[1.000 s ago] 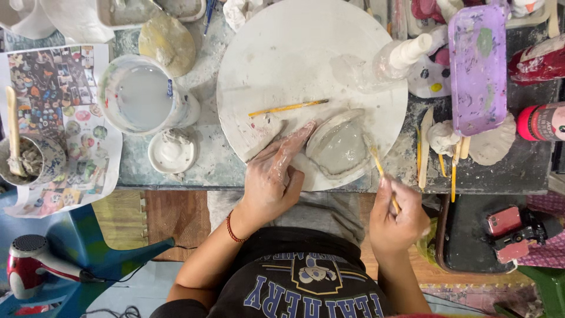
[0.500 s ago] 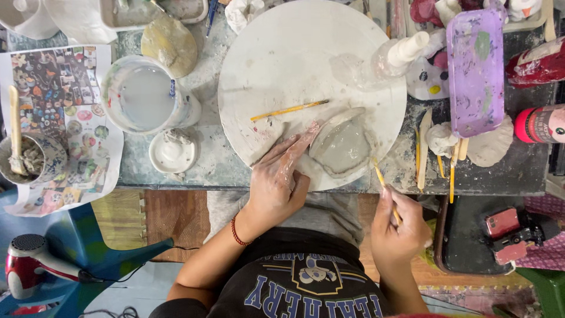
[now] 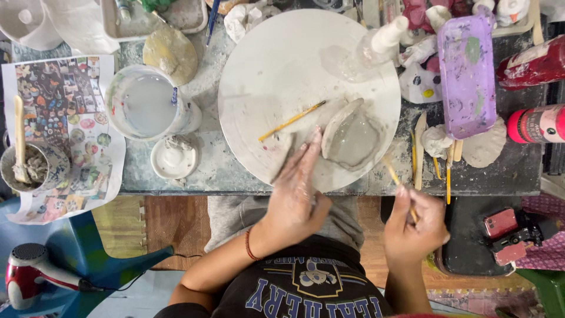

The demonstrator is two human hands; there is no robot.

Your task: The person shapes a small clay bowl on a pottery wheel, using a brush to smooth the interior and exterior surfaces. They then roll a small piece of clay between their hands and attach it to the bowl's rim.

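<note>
Wet clay dish (image 3: 352,138): on round white board (image 3: 265,70), near front edge. Likely soft, slippery, easily dented; best supported under rim. Left hand (image 3: 297,191): fingers extended flat, tips touching dish's left rim. Right hand (image 3: 414,227): closed around thin yellow brush (image 3: 395,179).

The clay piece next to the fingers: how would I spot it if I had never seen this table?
Find the big round white board in the middle of the grey worktable. At its lower right edge lies the grey clay piece, a shallow, shell-like dish, with the left hand touching its left rim. Unlike the thin yellow brush beside it, it is broad, grey and hollowed.
</note>
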